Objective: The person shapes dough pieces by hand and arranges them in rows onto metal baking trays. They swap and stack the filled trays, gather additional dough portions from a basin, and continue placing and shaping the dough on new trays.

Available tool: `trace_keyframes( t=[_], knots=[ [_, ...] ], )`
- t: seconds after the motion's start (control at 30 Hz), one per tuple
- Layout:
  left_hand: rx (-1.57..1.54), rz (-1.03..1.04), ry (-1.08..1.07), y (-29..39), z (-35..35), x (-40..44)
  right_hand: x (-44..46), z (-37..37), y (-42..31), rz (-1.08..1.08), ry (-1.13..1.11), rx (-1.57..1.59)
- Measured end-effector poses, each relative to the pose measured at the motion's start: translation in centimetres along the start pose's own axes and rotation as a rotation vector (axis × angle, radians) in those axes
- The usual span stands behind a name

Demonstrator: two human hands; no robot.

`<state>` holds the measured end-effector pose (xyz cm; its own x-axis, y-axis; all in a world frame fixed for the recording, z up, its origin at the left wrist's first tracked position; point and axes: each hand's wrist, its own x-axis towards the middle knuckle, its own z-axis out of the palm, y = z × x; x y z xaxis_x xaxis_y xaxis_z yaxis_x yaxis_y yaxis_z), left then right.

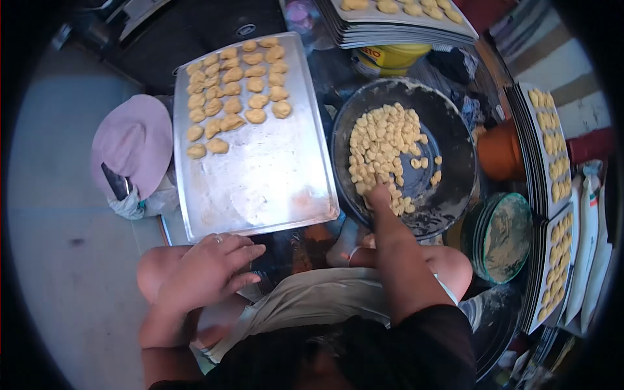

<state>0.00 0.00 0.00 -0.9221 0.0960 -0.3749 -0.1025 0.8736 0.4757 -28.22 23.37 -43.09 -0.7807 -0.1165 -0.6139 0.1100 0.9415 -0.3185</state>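
A metal baking tray [260, 175] carries rows of yellowish dough pieces [232, 89] on its far half. To its right, a wide black basin [455, 188] holds a heap of small pale dough lumps [390, 133]. My right hand [379, 195] reaches down into the near-left part of this heap, its fingertips among the lumps; what they hold, if anything, is hidden. Just below the tray's near edge, my left hand [218, 266] hovers over my knee with fingers spread and nothing in them, a ring on one finger.
A pink hat [133, 143] lies left of the tray. Stacked trays of dough [396, 29] rest above a yellow bucket [390, 58]. More tray stacks [552, 153] line the right side, near an orange pot [499, 153] and a green-rimmed floury container [507, 237].
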Motion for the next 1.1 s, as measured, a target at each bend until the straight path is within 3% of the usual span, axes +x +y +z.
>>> trace_keyframes(
  t=[0.07, 0.1, 0.2, 0.3, 0.33, 0.4, 0.53, 0.6, 0.63, 0.73, 0.8, 0.83, 0.9, 0.97, 1.0, 1.03, 1.1],
  knots=[
    [-0.048, -0.047, 0.075, 0.6, -0.1, 0.1, 5.8, 2.9, 8.1, -0.249, 0.007, 0.156],
    [-0.068, -0.004, 0.158, -0.8, 0.6, 0.2, 6.4, -4.7, 6.5, -0.181, 0.086, 0.119],
    [-0.068, -0.033, 0.16, -1.8, -0.3, -1.5, 4.2, -5.8, 6.5, -0.014, 0.039, 0.621],
    [-0.051, 0.034, 0.27, -2.7, 0.0, -1.9, 0.1, -6.8, 4.7, -0.224, 0.454, 0.062],
    [-0.071, 0.051, 0.276, -2.9, 0.0, -2.1, 0.6, -4.3, 5.6, -0.141, 0.343, -0.13],
    [-0.138, 0.064, 0.286, -3.0, 0.3, -2.9, -2.2, -3.4, 6.2, -0.454, -0.144, -0.468],
    [-0.446, 0.01, 0.354, -2.9, 0.0, -4.5, -2.3, -6.4, 5.0, -0.277, 0.168, 0.087],
    [-0.716, 0.027, 0.416, -4.0, 1.8, -4.4, -2.6, -9.5, 2.7, -0.266, 0.139, 0.704],
    [-0.851, 0.035, 0.44, -4.7, 2.8, -4.3, -9.0, -13.9, -1.6, -0.367, 0.21, 0.616],
    [-1.149, 0.113, 0.573, -5.5, 5.2, -2.7, -12.1, -17.8, -7.4, -0.697, 0.23, 0.803],
    [-1.284, 0.168, 0.63, -6.2, 6.3, -1.6, -20.2, -19.9, -13.3, -0.888, 0.03, 0.803],
    [-1.401, 0.136, 0.709, -6.0, 6.4, -1.0, -23.3, -19.5, -15.8, -0.978, -0.093, 0.927],
    [-1.633, 0.068, 0.869, -5.2, 6.4, 0.3, -28.5, -17.7, -20.4, -1.044, -0.208, 0.856],
    [-1.824, 0.192, 0.866, -5.0, 5.9, 1.3, -32.1, -13.9, -24.6, -1.131, -0.279, 0.742],
    [-1.92, 0.255, 0.862, -5.5, 5.6, 1.6, -31.9, -11.0, -26.5, -1.229, -0.139, 0.53],
    [-1.958, 0.228, 0.87, -7.4, 6.0, 2.4, -33.3, -8.3, -27.8, -1.316, 0.134, 0.371],
    [-2.038, 0.17, 0.878, -11.7, 7.6, 4.5, -33.1, -3.7, -29.3, -1.41, 0.253, 0.371]
  ],
)
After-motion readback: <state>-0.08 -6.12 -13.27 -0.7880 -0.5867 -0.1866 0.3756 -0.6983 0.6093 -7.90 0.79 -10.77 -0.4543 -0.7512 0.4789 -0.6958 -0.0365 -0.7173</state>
